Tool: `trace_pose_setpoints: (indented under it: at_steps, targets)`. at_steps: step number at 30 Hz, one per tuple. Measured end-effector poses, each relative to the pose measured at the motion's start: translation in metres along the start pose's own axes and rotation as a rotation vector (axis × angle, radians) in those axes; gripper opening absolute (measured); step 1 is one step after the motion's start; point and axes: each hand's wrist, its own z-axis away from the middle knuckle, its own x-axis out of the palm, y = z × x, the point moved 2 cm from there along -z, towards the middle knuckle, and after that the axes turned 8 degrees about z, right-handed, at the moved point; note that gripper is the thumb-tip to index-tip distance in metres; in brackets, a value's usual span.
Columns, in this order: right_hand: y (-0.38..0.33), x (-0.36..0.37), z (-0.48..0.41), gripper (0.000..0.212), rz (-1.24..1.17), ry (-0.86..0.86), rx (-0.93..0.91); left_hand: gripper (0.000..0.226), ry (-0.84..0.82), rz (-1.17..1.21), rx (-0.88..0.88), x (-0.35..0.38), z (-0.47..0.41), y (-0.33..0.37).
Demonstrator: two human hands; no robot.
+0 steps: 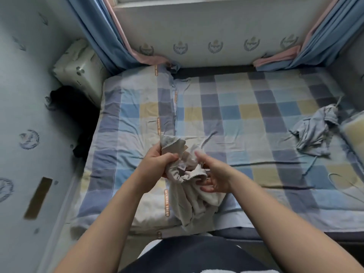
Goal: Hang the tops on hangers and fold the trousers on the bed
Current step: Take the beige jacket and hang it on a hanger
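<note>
A crumpled light grey garment with an elastic waistband hangs bunched between my hands, above the near edge of the checked bed. My left hand is closed around the upper part of the fabric. Lower down, my right hand grips it from the right side, thumb up and fingers curled under the cloth. The garment's lower end droops onto the folded checked quilt at the left. A second, blue-grey garment with drawstrings lies crumpled at the bed's right side.
A patterned pillow leans in the far left corner, with a dark cloth below it by the left wall. Blue and pink curtains hang at both back corners. Another pillow sits at the right edge.
</note>
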Motion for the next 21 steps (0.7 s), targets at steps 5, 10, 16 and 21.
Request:
trace_pose_setpoints:
  at_steps: [5, 10, 16, 21]
  targets:
    - [0.022, 0.034, -0.023, 0.021, -0.07, 0.257, -0.101, 0.016, 0.003, -0.201, 0.029, -0.039, -0.003, 0.004]
    - [0.054, 0.05, -0.021, 0.023, -0.266, 0.676, -0.242, 0.013, 0.168, -0.278, -0.008, -0.101, -0.025, -0.01]
    - [0.11, 0.077, 0.017, 0.018, -0.741, 0.81, -0.334, 0.009, 0.021, 0.028, -0.36, -0.108, -0.053, -0.036]
    - [0.166, 0.089, 0.1, 0.017, -0.934, 1.084, -0.439, 0.007, -0.389, -0.132, -0.443, -0.024, -0.037, -0.047]
